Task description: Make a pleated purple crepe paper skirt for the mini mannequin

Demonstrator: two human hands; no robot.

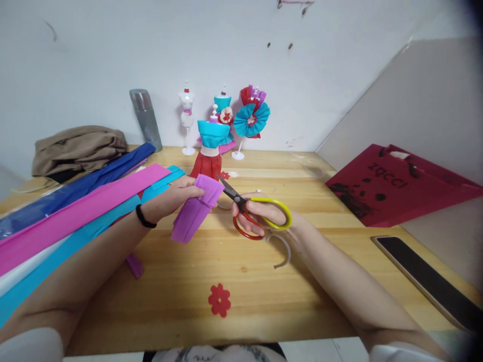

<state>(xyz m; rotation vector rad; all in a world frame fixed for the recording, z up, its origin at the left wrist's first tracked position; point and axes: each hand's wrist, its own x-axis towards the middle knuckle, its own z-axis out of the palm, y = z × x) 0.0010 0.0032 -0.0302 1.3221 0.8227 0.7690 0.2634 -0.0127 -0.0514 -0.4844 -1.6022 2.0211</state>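
Observation:
My left hand [175,197] grips a folded strip of purple paper [192,216], thumb on top, above the middle of the table. Just to its right, my right hand [260,213] holds scissors [277,212] with one yellow and one red handle. The scissor blades point up and left, with their tips close to the upper right edge of the purple paper; whether they touch it I cannot tell. A red paper flower [219,300] lies flat on the table [166,301] near the front edge.
Dressed mini mannequins [213,136] stand at the back beside a bottle [146,118]. Long coloured paper strips [86,206] and brown cloth [79,148] are on the left. A red bag [396,186] and a phone [426,279] are on the right; a curled strip [287,251] lies below my right hand.

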